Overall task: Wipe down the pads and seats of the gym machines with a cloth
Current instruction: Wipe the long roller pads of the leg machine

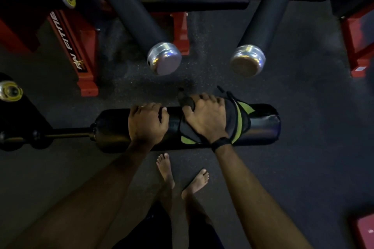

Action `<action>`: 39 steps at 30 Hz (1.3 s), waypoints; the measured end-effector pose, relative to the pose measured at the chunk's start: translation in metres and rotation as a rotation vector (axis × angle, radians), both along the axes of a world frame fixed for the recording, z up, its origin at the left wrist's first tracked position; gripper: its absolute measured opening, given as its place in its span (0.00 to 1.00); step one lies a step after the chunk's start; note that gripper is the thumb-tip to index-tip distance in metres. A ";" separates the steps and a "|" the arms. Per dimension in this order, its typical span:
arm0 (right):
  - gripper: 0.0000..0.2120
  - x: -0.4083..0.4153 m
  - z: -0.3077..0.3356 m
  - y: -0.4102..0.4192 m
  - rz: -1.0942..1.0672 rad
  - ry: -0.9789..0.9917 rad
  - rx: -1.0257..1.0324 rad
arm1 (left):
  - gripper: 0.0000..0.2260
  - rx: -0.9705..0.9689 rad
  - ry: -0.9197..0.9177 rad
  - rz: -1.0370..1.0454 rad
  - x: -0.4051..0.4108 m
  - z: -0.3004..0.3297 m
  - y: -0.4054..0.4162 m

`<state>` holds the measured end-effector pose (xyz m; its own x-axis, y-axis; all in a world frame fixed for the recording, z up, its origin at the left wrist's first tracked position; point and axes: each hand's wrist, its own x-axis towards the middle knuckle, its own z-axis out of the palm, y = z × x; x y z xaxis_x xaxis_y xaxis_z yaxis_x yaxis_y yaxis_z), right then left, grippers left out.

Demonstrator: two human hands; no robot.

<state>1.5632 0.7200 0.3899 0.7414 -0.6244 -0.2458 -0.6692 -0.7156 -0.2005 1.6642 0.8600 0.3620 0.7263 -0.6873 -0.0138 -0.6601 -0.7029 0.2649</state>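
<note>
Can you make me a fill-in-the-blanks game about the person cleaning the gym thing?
1. The right hand presses a dark and ____ cloth on the roller pad.
2. The left hand grips the ____.
3. The person's feet are ____.
4. Each of the two padded bars above ends in a shiny ____ cap.

Missing words: green; roller pad; bare; metal

Both bare arms reach forward and down. The left hand (148, 122) curls its fingers; the right hand (205, 118) presses down, fingers bent.
</note>
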 end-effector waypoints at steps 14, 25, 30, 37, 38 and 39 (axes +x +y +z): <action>0.25 -0.052 -0.011 -0.104 -0.356 0.186 0.038 | 0.16 -0.066 0.017 -0.018 0.003 -0.007 0.006; 0.25 -0.027 -0.001 -0.022 -0.012 -0.015 0.076 | 0.16 -0.121 -0.086 -0.052 -0.008 -0.012 0.019; 0.29 -0.119 -0.006 -0.048 -0.041 -0.158 -0.103 | 0.17 -0.120 -0.072 -0.045 -0.009 -0.013 0.019; 0.29 -0.055 0.000 -0.114 -0.401 0.393 0.112 | 0.16 -0.113 -0.111 -0.054 -0.010 -0.016 0.020; 0.29 -0.040 -0.003 -0.108 -0.359 0.440 0.125 | 0.16 -0.111 -0.121 -0.054 -0.011 -0.016 0.020; 0.28 -0.024 -0.005 -0.096 -0.300 0.446 0.126 | 0.16 -0.107 -0.124 -0.050 -0.010 -0.016 0.020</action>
<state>1.5388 0.6237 0.3848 0.3422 -0.7380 -0.5815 -0.8800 -0.4687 0.0771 1.6539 0.8801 0.3460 0.6826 -0.7156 0.1485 -0.7259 -0.6404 0.2509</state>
